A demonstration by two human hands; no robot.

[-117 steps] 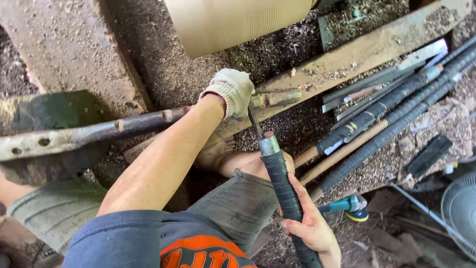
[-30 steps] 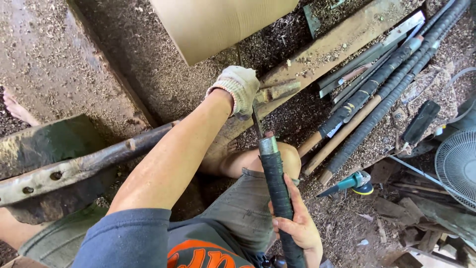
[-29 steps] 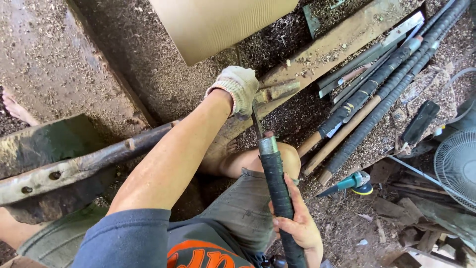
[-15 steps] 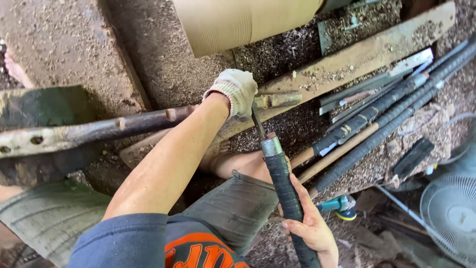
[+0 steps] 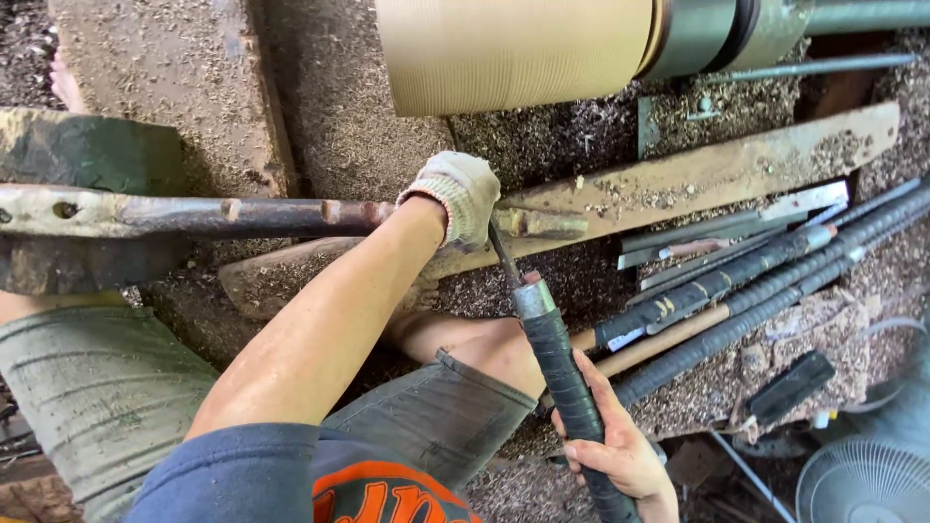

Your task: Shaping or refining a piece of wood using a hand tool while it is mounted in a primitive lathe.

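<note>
Since half a second ago the view has slid a little: the pale cylinder now shows its dark metal end at upper right, and the fan has dropped toward the lower right corner. Both hands have kept their hold on the same tool.

Gloved in white knit, the left hand is closed down over the front of the chisel, where its thin steel shaft meets the rusty bar. That bar runs off to the left of the grip and pokes out just to its right as a short stub. Whether the glove's fingers wrap the shaft or only press it onto the bar cannot be told, since the glove hides the contact.

Bare, the right hand is wrapped around the black taped handle of the chisel, low and to the right of the gloved grip, fingers curled over the near side. The chisel slants from that hand up to the glove, crossing over a bare knee.

Beyond the glove lies a plank dusted with shavings; right of the handle lie several long tools side by side.
</note>
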